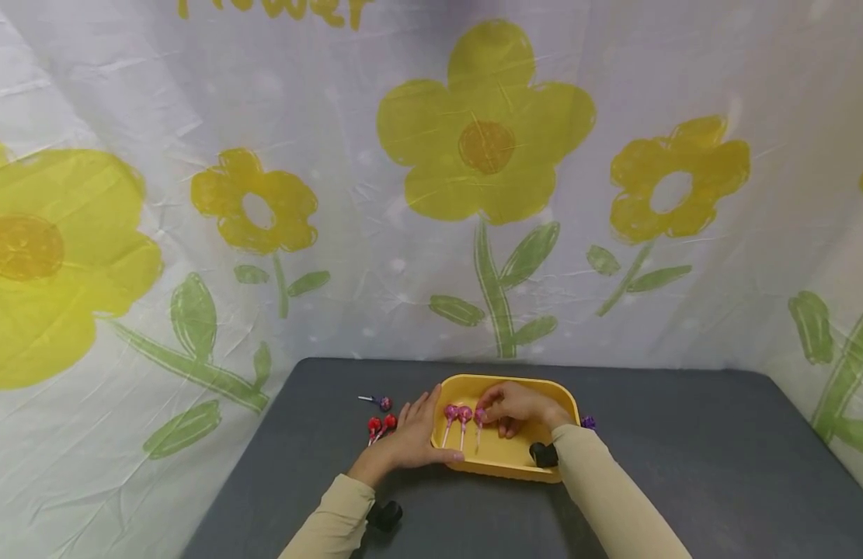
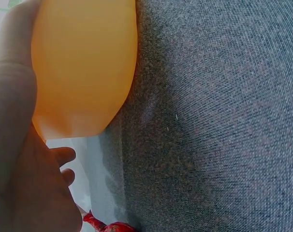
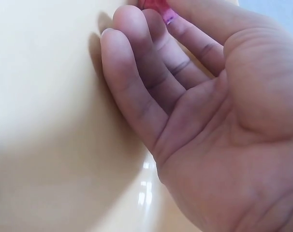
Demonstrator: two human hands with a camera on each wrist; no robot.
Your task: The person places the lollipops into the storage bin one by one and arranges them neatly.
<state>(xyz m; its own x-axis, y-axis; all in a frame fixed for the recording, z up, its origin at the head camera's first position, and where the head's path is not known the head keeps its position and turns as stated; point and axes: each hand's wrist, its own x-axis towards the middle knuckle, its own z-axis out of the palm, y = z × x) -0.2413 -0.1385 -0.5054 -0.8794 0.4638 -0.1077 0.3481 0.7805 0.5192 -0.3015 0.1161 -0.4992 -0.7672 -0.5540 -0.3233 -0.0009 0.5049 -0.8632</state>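
Okay, your right hand [image 1: 515, 405] pinches a lollipop [image 1: 479, 417], tray [image 1: 497, 456] under its fingers, your left hand [image 1: 414, 439] straight-fingered against that tray.

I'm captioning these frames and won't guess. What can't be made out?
Head view: stick ends of the red lollipops, hidden by the left hand.
Head view: what the purple item beside the tray is, too small.
Left wrist view: rest of one red lollipop, below the bottom edge.
Right wrist view: most of the pink lollipop, cut off by top edge.
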